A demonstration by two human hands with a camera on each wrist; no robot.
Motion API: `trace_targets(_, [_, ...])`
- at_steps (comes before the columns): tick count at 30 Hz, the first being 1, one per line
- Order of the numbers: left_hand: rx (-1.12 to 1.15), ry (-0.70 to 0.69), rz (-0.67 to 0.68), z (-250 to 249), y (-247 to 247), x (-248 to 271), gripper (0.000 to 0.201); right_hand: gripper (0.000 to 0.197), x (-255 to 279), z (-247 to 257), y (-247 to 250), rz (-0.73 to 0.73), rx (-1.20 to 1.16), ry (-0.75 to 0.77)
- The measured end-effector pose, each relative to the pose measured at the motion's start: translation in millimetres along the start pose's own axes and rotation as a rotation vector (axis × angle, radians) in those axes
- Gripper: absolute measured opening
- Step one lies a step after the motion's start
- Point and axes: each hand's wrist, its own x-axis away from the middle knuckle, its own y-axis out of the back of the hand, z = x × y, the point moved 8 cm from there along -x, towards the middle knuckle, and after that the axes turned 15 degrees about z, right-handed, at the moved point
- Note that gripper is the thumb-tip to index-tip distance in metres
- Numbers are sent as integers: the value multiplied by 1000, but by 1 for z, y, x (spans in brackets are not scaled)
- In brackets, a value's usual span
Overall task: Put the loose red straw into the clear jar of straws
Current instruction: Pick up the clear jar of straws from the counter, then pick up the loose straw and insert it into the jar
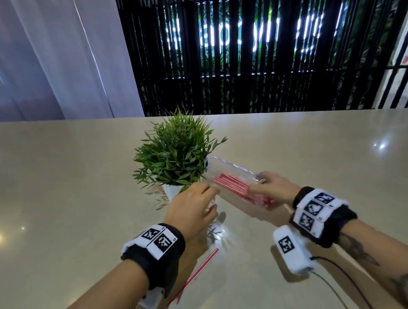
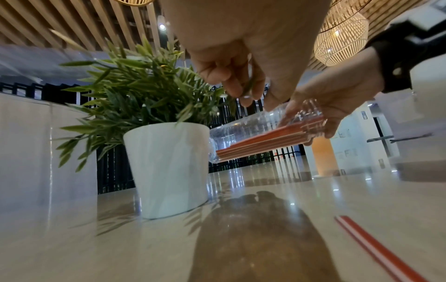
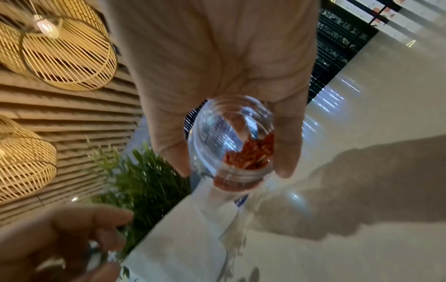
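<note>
A loose red-and-white striped straw (image 1: 195, 274) lies on the beige table, below my left wrist; its end also shows in the left wrist view (image 2: 376, 250). My right hand (image 1: 264, 185) grips the clear jar (image 1: 229, 170) near its mouth and holds it tilted almost flat above the table. Several red straws (image 1: 228, 184) lie inside it, their ends poking out of the jar mouth (image 3: 231, 164). My left hand (image 1: 202, 197) hovers just left of the jar, fingers loosely curled, holding nothing.
A green potted plant (image 1: 174, 150) in a white pot (image 2: 169, 167) stands directly behind my left hand, its leaves touching the jar's base. The glossy table (image 1: 352, 189) stretches wide on both sides. A dark slatted wall rises behind it.
</note>
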Motion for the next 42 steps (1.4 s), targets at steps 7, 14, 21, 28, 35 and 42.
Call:
trace_targets(7, [18,-29,-58,-25,2,-17,64,51,68,19,41,291,295,-1])
trace_targets(14, [446,-27,184,-43,-1,-25,99,83,112,45,54,435,507,39])
trace_targets(21, [406,54,84,-32,20,2,79,63,112,75,34,370,408,181])
trace_targets(28, [531,219,-54,-10,46,33,81,55,99,101,18,238,39,444])
trace_targets(35, [575,352,-90,22,62,79,82,19,86,94,-10,-65,223,498])
trace_targets(42, [424,446,120,33,48,130,98,35,41,61,-132,469,1089,160])
